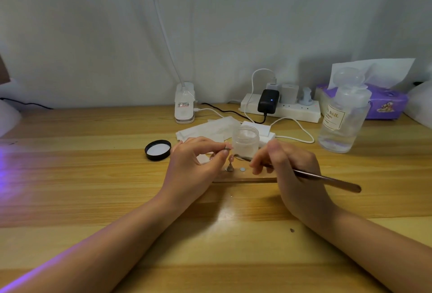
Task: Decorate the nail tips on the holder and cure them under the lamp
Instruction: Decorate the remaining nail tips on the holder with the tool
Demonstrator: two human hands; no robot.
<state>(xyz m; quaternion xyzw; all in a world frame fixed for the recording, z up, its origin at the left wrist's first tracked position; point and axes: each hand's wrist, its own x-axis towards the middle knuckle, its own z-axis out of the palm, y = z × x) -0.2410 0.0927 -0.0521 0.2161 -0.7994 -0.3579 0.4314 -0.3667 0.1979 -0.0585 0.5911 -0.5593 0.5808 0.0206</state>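
Observation:
A wooden-looking holder board (245,177) lies in the middle of the table, partly behind both hands. One small stand (230,166) with a pinkish nail tip on top is upright on it, next to a round metal disc (242,169). My left hand (198,164) pinches a small stand with a nail tip between thumb and forefinger just above the board. My right hand (292,171) grips a long metal tool (327,179) like a pen, its tip pointing left toward the pinched piece. An open clear jar (246,142) sits right behind the hands.
The jar's black lid (158,150) lies upside down to the left. White wipes (208,129) lie behind. A clip lamp base (185,105), a power strip (280,108), a clear pump bottle (343,117) and a purple tissue pack (383,103) line the back. Purple light falls on the left.

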